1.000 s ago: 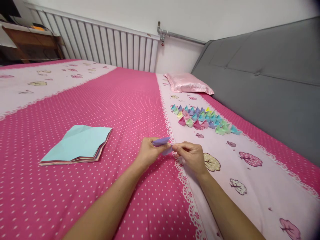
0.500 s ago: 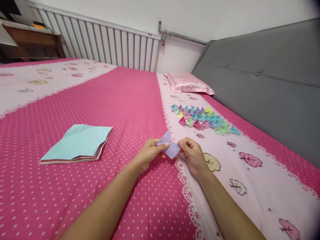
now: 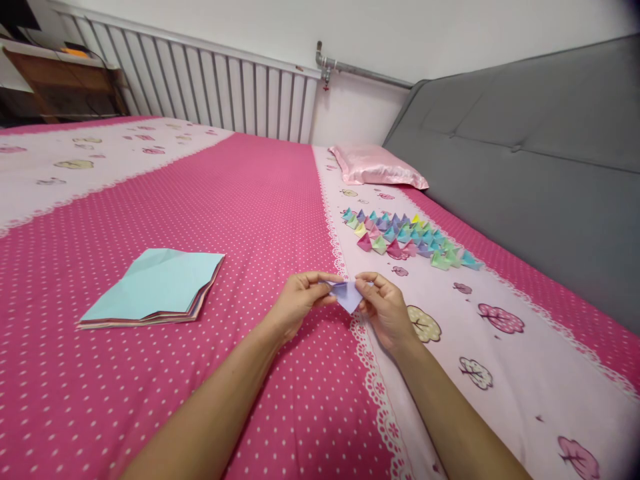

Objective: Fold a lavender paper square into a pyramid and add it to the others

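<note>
A small lavender folded paper point(image 3: 349, 297) is held above the bed, its lower corner pointing down toward me. My left hand point(image 3: 299, 301) pinches its left side between thumb and fingers. On the other side, my right hand point(image 3: 383, 303) grips the right edge, thumb in front. Parts of the paper are hidden behind the fingers. Several small folded paper boats point(image 3: 403, 233) in blue, green, pink, purple and yellow stand in rows beyond my right hand. To the left of my left hand lies a stack of square paper point(image 3: 155, 283), light blue on top.
A pink polka-dot bedspread point(image 3: 270, 200) with pale printed bands covers the bed. A pink pillow point(image 3: 377, 167) lies at the back near the grey headboard point(image 3: 525, 160). Behind the bed are a white radiator point(image 3: 200, 77) and a pipe point(image 3: 370, 72); a wooden desk point(image 3: 70, 80) stands far left.
The paper's raised upper point no longer stands up; it is folded down or covered by the fingers. My left fingers have moved over the top of the paper, while the right hand stays nearly in place.
</note>
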